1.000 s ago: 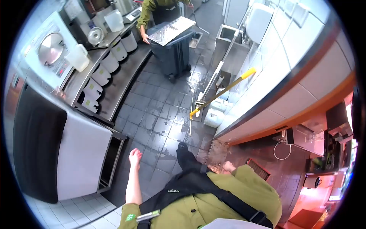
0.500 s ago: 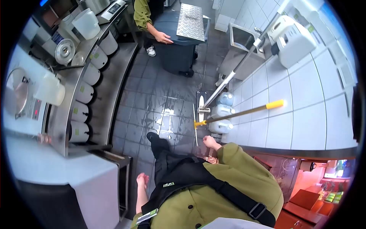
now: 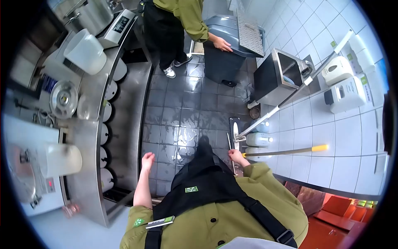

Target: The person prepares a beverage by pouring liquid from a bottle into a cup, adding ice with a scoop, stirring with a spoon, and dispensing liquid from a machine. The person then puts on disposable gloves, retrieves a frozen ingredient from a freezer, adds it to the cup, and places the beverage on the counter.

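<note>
My left hand (image 3: pixel 148 160) hangs in the air near the steel counter on the left, its fingers loosely curled and nothing visible in them. My right hand (image 3: pixel 236 156), fingers also curled, is on the right side of my body. From above it overlaps the foot of a squeegee (image 3: pixel 286 152) with a yellow grip, which leans on the tiled wall; I see no grip on the pole. Beyond that hand a flat mop (image 3: pixel 234 130) with a long white-and-grey pole leans on the same wall. Pale plastic jugs (image 3: pixel 258 140) stand beside the mop.
Ahead, a co-worker's hand (image 3: pixel 223 44) rests on a dark wheeled bin (image 3: pixel 224 62) with a metal plate on its lid. A steel sink (image 3: pixel 271 79) juts from the right wall. The steel counter (image 3: pixel 89 133) lines the left, with white bins below. The floor tiles (image 3: pixel 168 112) look wet.
I have moved forward along the floor, and the sink and mop appear closer. The co-worker and bin have shifted rightward in view. My right hand now overlaps the squeegee's foot.
</note>
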`<state>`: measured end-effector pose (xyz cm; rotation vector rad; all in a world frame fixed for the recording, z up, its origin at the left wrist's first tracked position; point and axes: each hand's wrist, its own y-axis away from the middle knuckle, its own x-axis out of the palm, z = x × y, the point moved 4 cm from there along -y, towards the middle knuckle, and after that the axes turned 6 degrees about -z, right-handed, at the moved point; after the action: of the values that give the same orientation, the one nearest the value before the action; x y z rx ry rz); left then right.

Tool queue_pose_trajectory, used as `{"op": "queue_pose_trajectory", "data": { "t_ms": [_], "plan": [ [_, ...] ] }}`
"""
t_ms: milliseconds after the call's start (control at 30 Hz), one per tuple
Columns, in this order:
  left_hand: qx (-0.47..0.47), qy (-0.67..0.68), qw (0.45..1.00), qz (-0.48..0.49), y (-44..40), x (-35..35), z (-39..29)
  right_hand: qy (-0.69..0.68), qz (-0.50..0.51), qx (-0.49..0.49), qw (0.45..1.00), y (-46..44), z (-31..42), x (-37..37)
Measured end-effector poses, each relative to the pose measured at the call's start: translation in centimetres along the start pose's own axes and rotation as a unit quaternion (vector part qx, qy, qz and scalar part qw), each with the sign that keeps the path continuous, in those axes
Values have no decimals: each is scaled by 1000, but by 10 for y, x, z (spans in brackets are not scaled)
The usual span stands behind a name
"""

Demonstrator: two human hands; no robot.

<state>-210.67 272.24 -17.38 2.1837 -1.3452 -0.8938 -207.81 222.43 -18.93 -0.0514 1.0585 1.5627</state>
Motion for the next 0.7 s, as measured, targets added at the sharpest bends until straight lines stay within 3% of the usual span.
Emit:
{"op": "queue_pose_trajectory", "data": {
  "t_ms": [67,167,267,400,533,600,700],
  "plan": [
    [31,-12,999,23,-32,24,-60,75,-22,7,997,-21,-6,0],
    [64,-64,993,74,-61,68,-128,29,-36,107,993,-71,-51,10],
    [113,-128,970,171,-96,97,-146,52,-16,175,983,-93,-21,-8],
    [106,-300,936,148,-147,91,-176,-20,5,157,987,-157,18,-10],
    [69,-171,983,-19,-206,79,-204,-50,22,114,992,-248,85,-13],
    [30,-76,997,-12,-228,85,-219,7,37,81,996,-287,144,-26],
    [-13,-76,997,24,-269,104,-256,9,-17,29,999,-346,227,-38]
  ]
}}
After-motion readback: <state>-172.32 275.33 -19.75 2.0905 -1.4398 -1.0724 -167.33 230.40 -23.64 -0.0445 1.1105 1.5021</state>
